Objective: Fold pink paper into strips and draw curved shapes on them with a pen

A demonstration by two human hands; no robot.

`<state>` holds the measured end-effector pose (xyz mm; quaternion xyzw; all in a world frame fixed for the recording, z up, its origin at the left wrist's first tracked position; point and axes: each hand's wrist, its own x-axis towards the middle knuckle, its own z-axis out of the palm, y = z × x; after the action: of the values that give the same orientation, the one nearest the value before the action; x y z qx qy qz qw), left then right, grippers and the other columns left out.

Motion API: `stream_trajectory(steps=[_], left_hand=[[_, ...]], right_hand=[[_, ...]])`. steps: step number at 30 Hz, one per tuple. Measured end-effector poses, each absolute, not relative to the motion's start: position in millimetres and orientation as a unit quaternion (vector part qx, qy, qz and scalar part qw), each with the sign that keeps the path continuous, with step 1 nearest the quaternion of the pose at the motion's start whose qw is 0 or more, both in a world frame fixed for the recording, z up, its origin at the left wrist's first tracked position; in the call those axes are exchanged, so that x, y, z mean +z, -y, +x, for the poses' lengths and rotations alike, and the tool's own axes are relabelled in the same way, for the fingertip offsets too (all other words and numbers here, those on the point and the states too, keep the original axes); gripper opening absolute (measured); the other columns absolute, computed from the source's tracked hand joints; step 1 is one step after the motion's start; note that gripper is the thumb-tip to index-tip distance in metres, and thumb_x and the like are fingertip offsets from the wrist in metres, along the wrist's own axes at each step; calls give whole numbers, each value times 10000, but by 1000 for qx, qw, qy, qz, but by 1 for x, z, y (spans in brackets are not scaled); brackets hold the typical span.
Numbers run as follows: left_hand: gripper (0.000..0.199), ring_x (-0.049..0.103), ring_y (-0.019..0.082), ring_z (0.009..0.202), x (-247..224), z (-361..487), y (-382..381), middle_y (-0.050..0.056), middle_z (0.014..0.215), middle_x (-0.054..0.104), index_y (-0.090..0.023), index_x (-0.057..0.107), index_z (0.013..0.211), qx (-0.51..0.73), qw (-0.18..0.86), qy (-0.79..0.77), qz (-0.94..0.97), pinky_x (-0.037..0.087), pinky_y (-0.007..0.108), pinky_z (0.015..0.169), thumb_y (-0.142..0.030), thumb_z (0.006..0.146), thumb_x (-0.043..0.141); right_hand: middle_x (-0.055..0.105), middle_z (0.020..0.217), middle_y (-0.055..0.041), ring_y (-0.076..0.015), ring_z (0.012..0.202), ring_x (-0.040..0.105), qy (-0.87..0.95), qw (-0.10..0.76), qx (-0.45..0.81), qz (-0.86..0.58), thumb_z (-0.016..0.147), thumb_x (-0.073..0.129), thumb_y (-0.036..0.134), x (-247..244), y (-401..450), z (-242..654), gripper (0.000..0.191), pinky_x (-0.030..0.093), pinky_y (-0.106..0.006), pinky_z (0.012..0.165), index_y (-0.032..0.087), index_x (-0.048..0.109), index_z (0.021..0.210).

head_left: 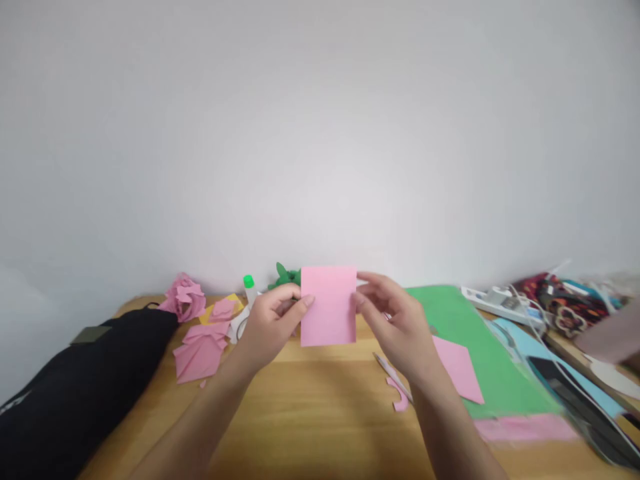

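Observation:
A plain pink sheet of paper [329, 313], nearly square, is held upright above the wooden table. My left hand [275, 320] pinches its left edge, thumb on the near face and fingers behind. At the right edge, my right hand [393, 317] grips it the same way, thumb in front near the border. Under my right hand lie a slim pointed tool [393, 375], perhaps a pen or scissors blade, and a curved pink paper scrap [400, 397]. Behind the sheet, a green paper shape [284, 275] is partly hidden.
Crumpled pink paper [185, 298], folded pink pieces [201, 350] and a green-capped glue stick [249, 285] are at left, beside a black cloth item [115, 360]. Rightward are a green sheet [493, 360], pink paper [460, 373], a power strip [500, 303] and a dark flat object [580, 400].

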<state>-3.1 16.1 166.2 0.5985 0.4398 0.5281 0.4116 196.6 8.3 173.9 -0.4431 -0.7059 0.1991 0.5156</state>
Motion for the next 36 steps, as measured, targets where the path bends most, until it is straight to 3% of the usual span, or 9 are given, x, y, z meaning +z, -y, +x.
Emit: stream_trajectory(steps=[3,7,10,14,17,21,26,31,36], left_hand=[[239,468,86,443,200,-16,-31,-44,510,513,-177,622,665,583,402,-418,569,358,192,433,-394,714,710],[320,480,85,438,240,-25,-51,-35,521,518,-171,585,597,573,467,-361,569,365,201,427,-431,647,766],[344,574,121,500,248,-29,-60,16,637,625,-154,653,685,565,455,-355,589,372,216,431,-488,682,736],[338,605,116,658,230,-25,-59,31,780,697,-157,705,785,689,330,-369,529,432,191,537,-473,683,770],[464,574,124,582,215,-13,-48,23,681,674,-154,699,777,663,439,-321,515,446,217,523,-597,662,779],[608,599,141,611,211,1,-36,56,806,717,-162,723,906,649,465,-252,547,480,235,543,-712,650,751],[352,661,180,779,216,5,-30,81,992,730,-184,733,1015,627,404,-252,617,539,259,681,-443,779,767],[263,688,194,790,221,9,-18,69,957,745,-198,727,985,652,339,-316,601,574,261,675,-362,780,747],[273,699,213,837,225,12,-4,50,920,749,-227,723,978,658,290,-350,600,579,255,654,-361,747,778]], right_hand=[[649,1240,-93,-204,1046,648,761,550,2,-344,913,538,169,200,-28,193,401,561,-377,825,284,593,1293],[609,1309,-52,-260,1196,571,791,538,-156,-247,868,632,161,236,-41,187,229,503,-468,940,330,744,975],[730,990,-34,-208,944,658,769,585,-74,-248,873,642,191,245,-43,181,134,526,-401,848,277,736,831],[680,653,0,-136,602,609,687,608,281,-281,855,662,333,233,-45,171,163,507,-271,579,217,707,750],[582,511,31,-99,465,506,628,603,409,-272,771,720,390,225,-47,162,233,441,-229,462,194,672,656],[597,529,19,-106,487,524,631,615,381,-281,768,718,390,228,-44,153,226,448,-233,480,182,684,686],[659,606,-1,-121,558,562,681,615,248,-311,833,666,344,234,-33,150,185,459,-237,530,194,718,738],[611,590,3,-110,554,531,706,614,195,-294,949,517,412,235,-24,152,378,437,-225,512,203,705,697],[732,742,-11,-130,641,644,661,661,245,-259,857,687,364,242,-17,154,141,526,-240,583,249,764,884]])
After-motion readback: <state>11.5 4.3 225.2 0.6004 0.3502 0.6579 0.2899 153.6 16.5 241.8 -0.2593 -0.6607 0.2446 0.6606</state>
